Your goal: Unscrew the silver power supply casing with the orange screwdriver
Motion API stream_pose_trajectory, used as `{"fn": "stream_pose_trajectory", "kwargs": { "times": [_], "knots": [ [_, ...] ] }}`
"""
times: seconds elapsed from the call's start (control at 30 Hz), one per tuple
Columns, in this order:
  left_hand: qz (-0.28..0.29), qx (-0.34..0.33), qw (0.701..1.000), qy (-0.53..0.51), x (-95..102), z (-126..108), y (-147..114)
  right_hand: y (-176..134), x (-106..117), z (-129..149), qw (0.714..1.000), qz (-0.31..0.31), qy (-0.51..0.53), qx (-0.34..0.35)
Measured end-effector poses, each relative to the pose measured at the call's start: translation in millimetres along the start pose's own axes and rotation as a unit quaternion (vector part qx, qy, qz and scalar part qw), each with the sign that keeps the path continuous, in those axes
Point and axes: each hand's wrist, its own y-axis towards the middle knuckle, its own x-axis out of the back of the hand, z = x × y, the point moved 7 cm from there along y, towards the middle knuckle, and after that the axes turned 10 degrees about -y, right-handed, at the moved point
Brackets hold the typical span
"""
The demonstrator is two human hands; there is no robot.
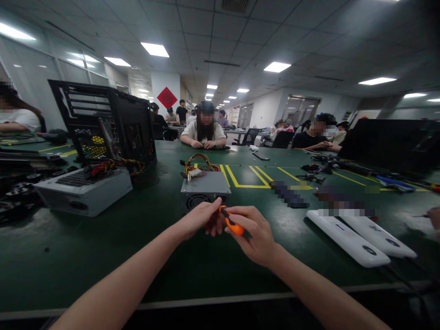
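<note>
My right hand (256, 233) is closed around the orange and black handle of a screwdriver (235, 224). The handle's dark end points up and to the left, and the shaft cannot be made out. Close beside it, my left hand (202, 219) has its thumb extended and its fingers loosely apart below; I see nothing held in it. Just beyond both hands a grey computer power supply (206, 184) lies on the green table, fan grille facing me. My left hand covers part of its front face. A bundle of coloured cables (201, 164) with a white connector rests on its top.
At left, a second power supply (85, 195) lies before an open black computer case (132, 123). Two white power banks (347, 238) with cables and a dark monitor (392, 144) are at right. A person (204, 126) sits across the table (165, 270).
</note>
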Motion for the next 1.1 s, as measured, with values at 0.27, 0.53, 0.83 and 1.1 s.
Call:
{"fn": "stream_pose_trajectory", "kwargs": {
  "times": [0.27, 0.53, 0.83, 1.1],
  "knots": [
    [-0.177, -0.280, 0.878, 0.345, 21.3, -58, -28, -4, -17, 7, 0.996, 0.040, 0.077, 0.001],
    [-0.245, -0.298, 0.874, 0.297, 38.6, -55, -27, -3, -15, 19, 0.994, 0.080, 0.030, 0.071],
    [-0.233, -0.296, 0.863, 0.336, 38.9, -50, -24, -6, -14, 18, 0.991, 0.071, 0.094, 0.064],
    [-0.148, -0.278, 0.859, 0.403, 21.0, -43, -19, -7, -15, 21, 0.996, 0.039, 0.048, 0.070]
  ]
}}
